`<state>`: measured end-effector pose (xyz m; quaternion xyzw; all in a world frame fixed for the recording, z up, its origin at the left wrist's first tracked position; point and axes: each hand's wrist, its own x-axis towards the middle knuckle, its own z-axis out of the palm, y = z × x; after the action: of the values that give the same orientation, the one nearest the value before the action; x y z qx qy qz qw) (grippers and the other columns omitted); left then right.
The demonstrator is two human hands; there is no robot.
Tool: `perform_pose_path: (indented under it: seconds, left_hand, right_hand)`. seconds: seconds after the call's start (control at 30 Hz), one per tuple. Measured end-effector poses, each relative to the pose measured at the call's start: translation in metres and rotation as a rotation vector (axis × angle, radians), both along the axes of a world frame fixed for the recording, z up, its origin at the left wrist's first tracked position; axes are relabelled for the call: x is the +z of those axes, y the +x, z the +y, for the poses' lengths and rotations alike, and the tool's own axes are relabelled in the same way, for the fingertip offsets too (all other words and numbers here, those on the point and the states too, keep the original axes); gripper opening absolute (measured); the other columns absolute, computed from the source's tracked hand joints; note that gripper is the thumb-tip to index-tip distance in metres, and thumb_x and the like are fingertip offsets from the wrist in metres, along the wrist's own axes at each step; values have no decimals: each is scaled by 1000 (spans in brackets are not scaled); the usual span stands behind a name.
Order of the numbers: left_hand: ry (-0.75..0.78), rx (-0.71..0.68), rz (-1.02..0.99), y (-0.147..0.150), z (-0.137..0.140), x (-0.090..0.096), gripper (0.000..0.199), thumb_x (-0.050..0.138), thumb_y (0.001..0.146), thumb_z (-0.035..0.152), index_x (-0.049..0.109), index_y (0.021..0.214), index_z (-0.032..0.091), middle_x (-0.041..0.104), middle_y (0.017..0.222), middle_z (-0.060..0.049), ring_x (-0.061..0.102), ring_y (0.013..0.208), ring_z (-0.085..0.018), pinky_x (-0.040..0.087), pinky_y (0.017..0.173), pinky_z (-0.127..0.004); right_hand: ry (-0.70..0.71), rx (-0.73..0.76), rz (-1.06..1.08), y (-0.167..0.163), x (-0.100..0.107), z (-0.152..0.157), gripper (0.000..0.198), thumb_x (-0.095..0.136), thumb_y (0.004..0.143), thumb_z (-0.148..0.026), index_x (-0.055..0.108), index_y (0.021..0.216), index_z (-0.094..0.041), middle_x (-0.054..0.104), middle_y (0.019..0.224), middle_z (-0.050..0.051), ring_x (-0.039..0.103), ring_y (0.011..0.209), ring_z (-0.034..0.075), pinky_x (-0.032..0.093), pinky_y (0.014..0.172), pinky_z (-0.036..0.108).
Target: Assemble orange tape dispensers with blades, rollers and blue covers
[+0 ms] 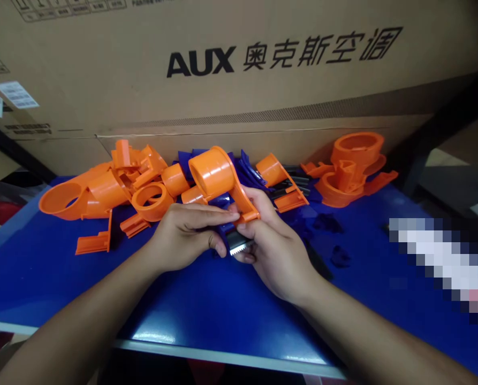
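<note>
An orange plastic tape dispenser (214,174), with a round hub and an arm, is held up above the blue table. My right hand (281,248) is closed around the lower end of its arm. A black part with a toothed metal blade (240,248) shows beneath my right thumb. My left hand (188,232) presses from the other side, index finger on the orange arm and thumb by a dark blue piece (225,233) beside the blade. Fingers hide where these parts meet.
Several orange dispenser bodies (102,195) lie heaped at the left, and others are stacked (349,171) at the right. Dark blue parts (249,168) and black strips lie behind my hands. A large cardboard box (142,101) stands along the back of the blue table (206,315).
</note>
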<state>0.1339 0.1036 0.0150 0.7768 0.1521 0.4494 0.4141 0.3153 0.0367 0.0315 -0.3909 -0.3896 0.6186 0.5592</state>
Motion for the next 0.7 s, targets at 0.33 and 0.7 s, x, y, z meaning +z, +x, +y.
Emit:
perform_pose_path:
  seconds: [0.33,0.7]
  left_hand:
    - [10,50,27,0,1,1,38,91,86,29,84,123,29,86,107,-8,83,87,-21,68,78,-28]
    - [94,132,-5,10,-10,3,57,89,88,34,71,143,29,80,131,-12,82,104,-24,69,84,-34]
  right_hand:
    - [-32,-18,39,1,6,2,50,65,76,-23,62,126,-32,57,96,-4,44,54,7,30,41,19]
    - [44,-145,7,4,5,5,60,68,80,-26,57,138,-39,56,104,-4,46,59,8,35,45,21]
